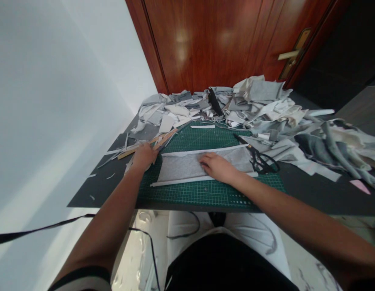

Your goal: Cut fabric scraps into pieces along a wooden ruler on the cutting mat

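A rectangular piece of grey fabric [183, 167] lies flat on the green cutting mat [187, 197], with white strips along its far and near edges. On this fabric rests my right hand [217, 165], palm down with loosely bent fingers and nothing visibly gripped. My left hand [144, 155] is at the mat's left side, among thin offcuts and beside a wooden ruler [126, 153]. Its fingers are bent together over the scraps, and what they hold is hidden. Black-handled scissors [260, 161] lie at the fabric's right end, close to my right hand.
A heap of grey and white fabric scraps [266, 93] spreads along the back and right of the dark table [108, 184]. One loose white strip [202, 127] lies on the mat's far part. A wooden door [205, 44] stands behind, and a white wall [68, 81] borders the left.
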Tool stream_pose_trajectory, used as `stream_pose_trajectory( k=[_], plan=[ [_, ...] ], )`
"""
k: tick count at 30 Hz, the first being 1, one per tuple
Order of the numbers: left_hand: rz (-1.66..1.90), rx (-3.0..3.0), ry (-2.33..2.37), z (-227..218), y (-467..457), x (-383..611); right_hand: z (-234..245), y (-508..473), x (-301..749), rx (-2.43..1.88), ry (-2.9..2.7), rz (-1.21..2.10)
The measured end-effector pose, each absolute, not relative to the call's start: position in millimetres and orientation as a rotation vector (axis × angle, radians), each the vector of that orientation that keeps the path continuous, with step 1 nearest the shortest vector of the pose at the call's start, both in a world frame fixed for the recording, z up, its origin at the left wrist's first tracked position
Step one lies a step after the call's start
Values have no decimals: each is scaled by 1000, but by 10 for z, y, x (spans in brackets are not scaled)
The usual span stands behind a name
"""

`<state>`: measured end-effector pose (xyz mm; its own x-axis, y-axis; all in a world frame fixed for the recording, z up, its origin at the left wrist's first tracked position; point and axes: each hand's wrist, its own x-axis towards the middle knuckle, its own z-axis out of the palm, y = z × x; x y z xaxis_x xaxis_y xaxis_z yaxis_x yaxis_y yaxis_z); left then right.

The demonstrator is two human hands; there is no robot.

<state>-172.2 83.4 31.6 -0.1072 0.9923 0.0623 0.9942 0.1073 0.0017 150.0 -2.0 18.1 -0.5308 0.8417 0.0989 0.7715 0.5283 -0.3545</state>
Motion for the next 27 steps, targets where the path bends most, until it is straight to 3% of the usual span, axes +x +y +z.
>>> stream_pose_trajectory(
  k=[5, 13, 16, 21, 27],
  plan=[
    [-4, -2063, -2371, 345, 967, -1836, -16, 31, 1480, -1440, -2344, 278],
    [-80, -2056, -2375, 550, 846, -1979, 47, 55, 1472, -1636, -2417, 526],
    [-287, -2076, -2410, 726, 647, -1927, 69, 86, 1426, -1684, -2455, 605],
    [-985, -2538, -2709, 861, 182, -1297, 22, 102, 1383, -1696, -2440, 603],
    [-987, -2705, -2850, 601, 8, -416, 45, 128, 1521, -1505, -2317, 685]
  ],
)
